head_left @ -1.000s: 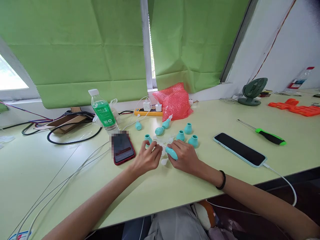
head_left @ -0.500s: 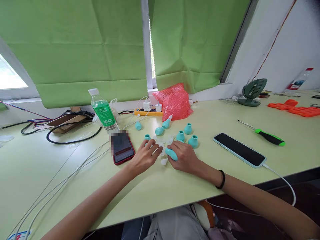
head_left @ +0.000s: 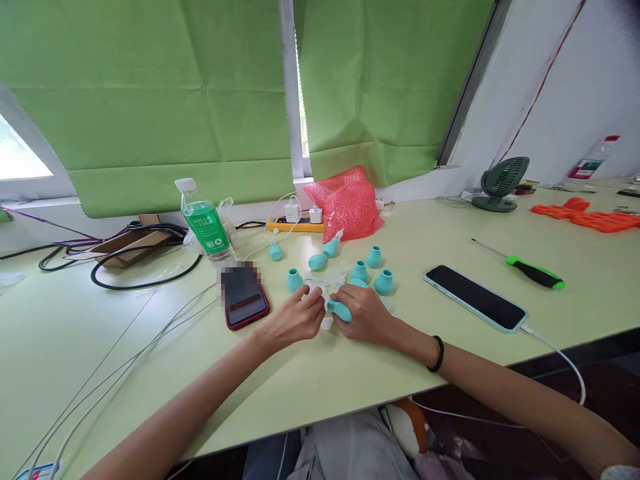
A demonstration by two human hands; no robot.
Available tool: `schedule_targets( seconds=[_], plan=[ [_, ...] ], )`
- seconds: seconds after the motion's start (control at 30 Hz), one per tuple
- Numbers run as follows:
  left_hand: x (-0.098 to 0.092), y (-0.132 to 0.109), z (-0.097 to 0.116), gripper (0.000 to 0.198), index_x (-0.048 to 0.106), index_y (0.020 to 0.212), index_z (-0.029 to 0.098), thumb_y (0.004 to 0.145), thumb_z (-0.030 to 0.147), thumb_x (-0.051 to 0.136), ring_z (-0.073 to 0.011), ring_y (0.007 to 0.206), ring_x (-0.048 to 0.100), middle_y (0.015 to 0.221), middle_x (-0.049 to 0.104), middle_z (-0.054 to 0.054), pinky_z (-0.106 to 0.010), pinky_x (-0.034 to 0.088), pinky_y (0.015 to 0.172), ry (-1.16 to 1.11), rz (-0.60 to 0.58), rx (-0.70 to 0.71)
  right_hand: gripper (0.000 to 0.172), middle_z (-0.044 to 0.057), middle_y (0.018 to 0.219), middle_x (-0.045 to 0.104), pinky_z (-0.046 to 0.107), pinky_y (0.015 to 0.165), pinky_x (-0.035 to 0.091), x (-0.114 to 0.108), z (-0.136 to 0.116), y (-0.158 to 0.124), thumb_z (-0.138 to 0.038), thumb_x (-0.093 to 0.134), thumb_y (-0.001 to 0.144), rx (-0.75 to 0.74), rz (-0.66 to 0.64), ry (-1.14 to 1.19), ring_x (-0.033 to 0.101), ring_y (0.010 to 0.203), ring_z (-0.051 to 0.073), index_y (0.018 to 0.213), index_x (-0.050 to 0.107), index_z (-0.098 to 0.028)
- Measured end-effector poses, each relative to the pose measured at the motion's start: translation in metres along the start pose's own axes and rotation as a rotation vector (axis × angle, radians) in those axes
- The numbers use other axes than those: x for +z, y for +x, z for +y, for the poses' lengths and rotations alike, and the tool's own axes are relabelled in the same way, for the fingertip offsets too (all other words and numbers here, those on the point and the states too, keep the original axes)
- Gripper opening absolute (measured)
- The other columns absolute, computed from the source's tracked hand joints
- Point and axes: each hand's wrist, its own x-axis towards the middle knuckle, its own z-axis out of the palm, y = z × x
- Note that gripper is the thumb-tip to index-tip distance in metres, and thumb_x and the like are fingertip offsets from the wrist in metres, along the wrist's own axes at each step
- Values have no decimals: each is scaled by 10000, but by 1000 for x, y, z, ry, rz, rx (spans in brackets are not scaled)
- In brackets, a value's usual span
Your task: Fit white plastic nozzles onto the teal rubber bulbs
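Observation:
My right hand (head_left: 367, 312) is closed around a teal rubber bulb (head_left: 340, 311), its narrow neck pointing left. My left hand (head_left: 297, 317) is just left of that neck, fingers curled and pressed together; whatever they pinch is hidden. Between and behind the hands lie small translucent white plastic pieces (head_left: 327, 323), partly covered by my fingers. One teal bulb (head_left: 294, 281) stands upright beyond my left hand, and several more, such as the nearest one (head_left: 384, 283), stand behind my right. Farther back, a bulb with a clear tip (head_left: 331, 247) lies on its side.
A red-cased phone (head_left: 246, 297) lies left of my hands, near a tilted water bottle (head_left: 206, 223). Pink bubble wrap (head_left: 353, 207) and a yellow power strip (head_left: 300, 227) are at the back. Rightward are a charging phone (head_left: 475, 298), a screwdriver (head_left: 535, 270) and a small fan (head_left: 500, 185).
My left hand has drawn back from the upright bulb and moved right, toward the held bulb, its fingers curling in. The bulb in my right hand has turned so its neck points left.

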Motion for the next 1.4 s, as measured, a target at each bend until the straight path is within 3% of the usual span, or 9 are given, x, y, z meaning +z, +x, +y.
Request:
schedule_targets(
  seconds=[0.17, 0.27, 0.4, 0.5, 0.9, 1.17, 1.4],
  plan=[
    [9, -4, -2, 188, 518, 668, 103, 799, 70, 386, -190, 757, 472, 657, 519, -49, -300, 399, 613, -104, 1, -98, 145, 54, 675, 576, 268, 566, 394, 0, -1, 0, -176, 476, 646, 70, -2, 55, 533, 651, 177, 768, 543, -133],
    [17, -7, -1, 193, 507, 651, 124, 807, 116, 394, -181, 744, 463, 634, 512, -36, -298, 406, 612, -195, 84, -197, 163, 54, 690, 592, 270, 571, 405, -1, 1, 2, -183, 491, 639, 152, 24, 108, 551, 661, 182, 787, 536, -133],
    [18, -6, 3, 114, 530, 843, 131, 797, 192, 445, -158, 741, 448, 752, 542, -58, -300, 424, 643, -361, 223, -388, 162, 57, 714, 608, 271, 589, 419, -4, 3, 4, -187, 511, 629, 182, 57, 199, 565, 673, 182, 783, 526, -140],
    [14, -3, 4, 171, 519, 939, 140, 792, 209, 464, -157, 743, 439, 802, 538, -75, -300, 429, 631, -417, 216, -462, 147, 55, 709, 613, 269, 580, 424, -6, 1, 5, -191, 518, 627, 183, 78, 264, 568, 657, 176, 767, 522, -146],
    [20, -6, 10, 60, 515, 810, 121, 772, 99, 475, -154, 713, 419, 744, 545, -51, -289, 415, 589, -309, 290, -354, 141, 57, 652, 602, 269, 565, 424, -5, -5, 3, -202, 524, 625, 197, 132, 240, 567, 607, 173, 744, 523, -127],
    [14, -3, 9, 68, 513, 807, 119, 793, 143, 452, -170, 732, 411, 757, 540, -67, -312, 417, 617, -300, 238, -422, 135, 55, 645, 591, 266, 535, 420, -4, -3, 2, -223, 501, 652, 150, 173, 198, 556, 595, 168, 757, 502, -137],
    [14, -2, 6, 104, 516, 749, 137, 805, 172, 436, -154, 725, 434, 756, 550, -60, -303, 420, 637, -477, 221, -476, 125, 46, 655, 576, 267, 515, 393, -4, -1, 1, -203, 464, 676, 68, 122, 86, 544, 623, 170, 776, 506, -142]
  ],
)
